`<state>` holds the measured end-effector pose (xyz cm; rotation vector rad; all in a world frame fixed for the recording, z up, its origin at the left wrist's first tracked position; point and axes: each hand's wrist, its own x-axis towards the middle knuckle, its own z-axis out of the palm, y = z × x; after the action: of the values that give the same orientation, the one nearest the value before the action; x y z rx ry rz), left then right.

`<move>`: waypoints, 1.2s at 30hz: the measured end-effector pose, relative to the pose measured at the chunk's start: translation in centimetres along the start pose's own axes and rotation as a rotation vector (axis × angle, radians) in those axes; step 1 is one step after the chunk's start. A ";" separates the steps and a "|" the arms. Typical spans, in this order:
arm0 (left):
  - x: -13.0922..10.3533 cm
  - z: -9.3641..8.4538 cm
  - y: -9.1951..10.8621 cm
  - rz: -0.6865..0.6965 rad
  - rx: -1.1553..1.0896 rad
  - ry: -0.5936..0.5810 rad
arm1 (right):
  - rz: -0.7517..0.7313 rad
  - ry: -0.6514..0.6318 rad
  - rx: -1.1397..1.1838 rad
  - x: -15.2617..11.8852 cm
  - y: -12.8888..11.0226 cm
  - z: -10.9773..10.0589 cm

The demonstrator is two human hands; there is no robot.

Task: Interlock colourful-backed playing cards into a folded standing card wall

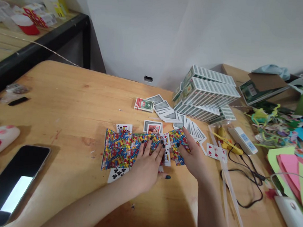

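Note:
Several pieces of shiny multicoloured patterned sheet (pixel 117 149) lie in a row on the wooden table. Playing cards stick out from around them, among them a jack of spades (pixel 124 127) at the top left and a club card (pixel 118 174) below. Flat on the middle piece rests my left hand (pixel 147 164), its fingers stretched out and thumb apart. A king card (pixel 167 156) shows just right of its fingertips. My right hand (pixel 193 159) grips the right-hand patterned piece (pixel 176 144), thumb on top and index finger along its upper right edge; the other fingers are hidden.
Fanned face-down cards (pixel 190 127), a card box (pixel 144 105) and stacked striped cartons (pixel 208 93) stand behind. At right lie a heart card (pixel 216 152), a yellow glue gun (pixel 227 141), a power strip (pixel 243 140) and clear sticks (pixel 233 198). A phone (pixel 12 182) lies left.

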<state>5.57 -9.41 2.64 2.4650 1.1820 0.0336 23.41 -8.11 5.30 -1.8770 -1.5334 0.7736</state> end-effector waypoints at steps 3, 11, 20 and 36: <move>0.1 -0.1 0.0 -0.001 -0.001 -0.014 | 0.014 0.020 0.045 -0.1 0.1 0.0; -0.1 0.2 0.0 -0.001 0.002 0.017 | 0.011 0.012 0.031 0.0 0.0 0.1; -0.1 0.3 0.0 -0.002 0.001 0.029 | -0.016 0.018 -0.045 0.1 -0.1 0.2; -0.2 -1.4 -0.7 0.109 -0.102 -0.159 | 0.032 0.024 -0.190 -0.6 -1.8 0.6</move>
<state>4.67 -8.65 3.70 2.3912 0.9558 -0.0688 21.69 -8.35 6.31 -2.0438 -1.6143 0.6355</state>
